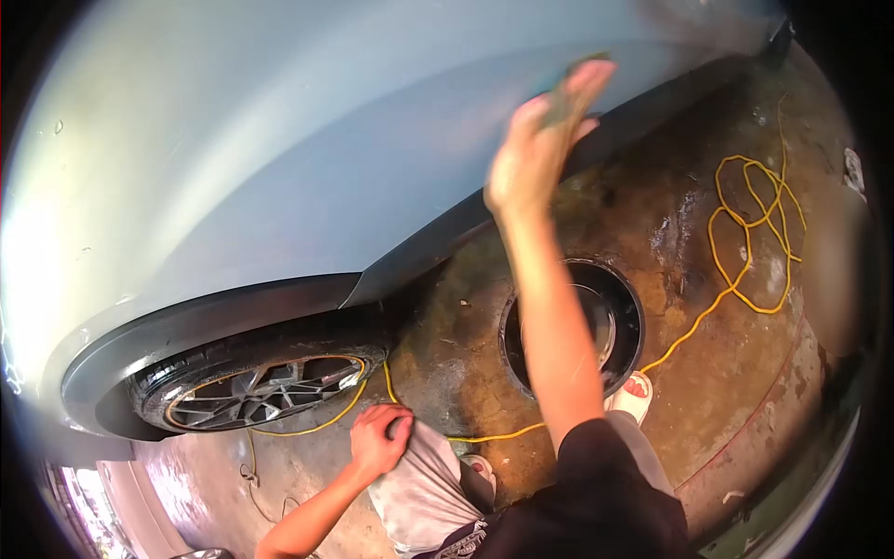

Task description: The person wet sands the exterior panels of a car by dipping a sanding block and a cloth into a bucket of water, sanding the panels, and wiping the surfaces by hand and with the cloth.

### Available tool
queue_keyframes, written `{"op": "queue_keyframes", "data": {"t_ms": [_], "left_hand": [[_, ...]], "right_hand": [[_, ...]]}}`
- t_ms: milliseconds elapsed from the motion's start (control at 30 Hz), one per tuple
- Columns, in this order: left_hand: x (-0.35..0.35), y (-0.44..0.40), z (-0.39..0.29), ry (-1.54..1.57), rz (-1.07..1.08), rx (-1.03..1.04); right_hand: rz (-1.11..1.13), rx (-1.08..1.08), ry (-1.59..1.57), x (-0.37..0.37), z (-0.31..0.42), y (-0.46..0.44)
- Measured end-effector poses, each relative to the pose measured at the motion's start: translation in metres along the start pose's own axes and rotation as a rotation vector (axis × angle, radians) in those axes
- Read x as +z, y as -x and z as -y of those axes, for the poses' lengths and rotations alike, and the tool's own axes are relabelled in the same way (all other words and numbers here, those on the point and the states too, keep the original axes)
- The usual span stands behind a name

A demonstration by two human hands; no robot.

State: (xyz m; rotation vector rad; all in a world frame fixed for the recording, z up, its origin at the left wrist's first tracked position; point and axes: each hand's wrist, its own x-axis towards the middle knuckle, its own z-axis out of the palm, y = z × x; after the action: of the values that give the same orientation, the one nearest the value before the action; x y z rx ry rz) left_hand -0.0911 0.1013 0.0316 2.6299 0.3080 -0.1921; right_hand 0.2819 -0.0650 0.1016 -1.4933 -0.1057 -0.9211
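Note:
My right hand (540, 149) is raised against the lower side of a grey-blue car body (372, 168). Its fingers are blurred and pressed round a thin, dull greenish piece (562, 101) that I cannot make out clearly. Lower down, my left hand (380, 438) rests on my knee, on light grey shorts (424, 494), with its fingers curled; whether anything is inside them is hidden. The car's wheel (261, 391) with dark spokes is left of that hand.
A round black tub (629, 326) stands on the wet brown floor (680, 373), partly behind my right forearm. A yellow hose (689, 331) runs past it, coiled at the right and passing by the wheel. My sandalled foot (633, 396) is beside the tub.

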Motion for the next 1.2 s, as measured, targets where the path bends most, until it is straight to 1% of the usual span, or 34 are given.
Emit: {"op": "queue_keyframes", "data": {"t_ms": [33, 67, 133, 167, 200, 233, 267, 300, 333, 367, 400, 433, 467, 567, 600, 633, 700, 733, 767, 800, 833, 867, 900, 933, 967, 1000, 1033, 1067, 1100, 1167, 1200], "left_hand": [[-0.004, 0.006, 0.001, 0.0, -0.03, -0.037], [-0.005, 0.008, 0.0, -0.016, -0.053, -0.038], [0.003, 0.008, 0.003, -0.013, -0.048, -0.023], [0.004, 0.0, 0.004, -0.029, -0.049, -0.022], [0.004, -0.008, 0.0, -0.039, -0.031, -0.059], [0.005, -0.013, 0.001, -0.042, -0.019, -0.026], [0.008, -0.016, 0.009, -0.043, -0.025, -0.048], [0.007, -0.017, 0.014, -0.051, -0.034, -0.073], [0.005, -0.016, 0.018, -0.06, -0.037, -0.074], [0.004, -0.015, 0.022, -0.068, -0.036, -0.057], [0.003, -0.012, 0.026, -0.065, -0.046, -0.046], [0.003, -0.01, 0.028, -0.063, -0.053, -0.035], [0.001, -0.01, 0.026, -0.064, -0.045, 0.011], [0.013, -0.028, 0.014, -0.005, -0.089, 0.066], [0.019, -0.039, 0.012, 0.01, -0.032, 0.093], [0.024, -0.051, 0.004, -0.05, 0.01, 0.154], [0.028, -0.068, -0.022, -0.102, 0.094, 0.137], [0.028, -0.068, -0.021, -0.114, 0.101, 0.137], [0.034, -0.068, -0.014, -0.122, 0.074, 0.159], [0.038, -0.068, -0.012, -0.129, 0.047, 0.182], [0.039, -0.068, -0.015, -0.133, 0.048, 0.183], [0.039, -0.07, -0.018, -0.137, 0.012, 0.14], [0.039, -0.07, -0.023, -0.138, -0.016, 0.092], [0.045, -0.076, -0.024, -0.153, -0.004, 0.079], [0.051, -0.084, -0.036, -0.151, -0.002, 0.078], [0.058, -0.099, -0.05, -0.16, 0.029, 0.103], [0.062, -0.108, -0.059, -0.175, 0.064, 0.122], [0.07, -0.116, -0.058, -0.257, 0.127, 0.129], [0.071, -0.116, -0.063, -0.264, 0.136, 0.131], [0.072, -0.115, -0.069, -0.217, 0.096, 0.12], [0.072, -0.111, -0.057, -0.197, 0.054, 0.114]], "right_hand": [[-0.067, 0.125, -0.009, -0.008, -0.014, -0.025], [-0.075, 0.118, 0.005, -0.006, -0.013, -0.019], [-0.047, 0.294, -0.222, 0.003, -0.005, -0.004], [-0.007, 0.287, -0.078, 0.017, 0.035, 0.034], [0.048, 0.362, -0.166, 0.029, 0.073, 0.067], [0.135, 0.252, -0.135, 0.037, 0.084, 0.11], [0.223, 0.232, -0.127, 0.036, 0.079, 0.129], [0.309, 0.217, -0.122, 0.029, 0.082, 0.122], [0.228, 0.162, -0.085, 0.023, 0.06, 0.098], [0.103, 0.296, -0.13, 0.013, 0.046, 0.048], [-0.004, 0.319, -0.221, -0.003, 0.014, -0.001], [-0.024, 0.359, -0.165, -0.026, -0.019, -0.049], [-0.042, 0.363, -0.165, -0.031, -0.022, -0.049], [0.088, 0.325, -0.167, -0.024, -0.006, -0.024], [0.18, 0.326, -0.187, -0.015, 0.025, 0.016], [0.274, 0.325, -0.21, -0.009, 0.05, 0.045], [0.266, 0.359, -0.177, -0.014, 0.039, 0.023], [0.27, 0.388, -0.131, -0.017, 0.028, 0.008], [0.127, 0.389, -0.166, -0.031, -0.009, -0.039], [-0.016, 0.389, -0.198, -0.055, -0.062, -0.102], [-0.013, 0.415, -0.245, -0.074, -0.088, -0.131], [-0.012, 0.442, -0.29, -0.096, -0.107, -0.162], [-0.011, 0.439, -0.242, -0.103, -0.117, -0.168], [-0.045, 0.434, -0.337, -0.086, -0.114, -0.145], [-0.051, 0.432, -0.335, -0.07, -0.093, -0.111], [0.067, 0.419, -0.193, -0.06, -0.058, -0.067], [0.176, 0.521, -0.277, -0.047, -0.028, -0.028], [0.219, 0.384, -0.204, -0.04, -0.029, -0.007], [0.21, 0.392, -0.202, -0.049, -0.044, -0.033], [0.004, 0.403, -0.243, -0.073, -0.087, -0.12], [0.005, 0.401, -0.248, -0.076, -0.1, -0.141]]}}
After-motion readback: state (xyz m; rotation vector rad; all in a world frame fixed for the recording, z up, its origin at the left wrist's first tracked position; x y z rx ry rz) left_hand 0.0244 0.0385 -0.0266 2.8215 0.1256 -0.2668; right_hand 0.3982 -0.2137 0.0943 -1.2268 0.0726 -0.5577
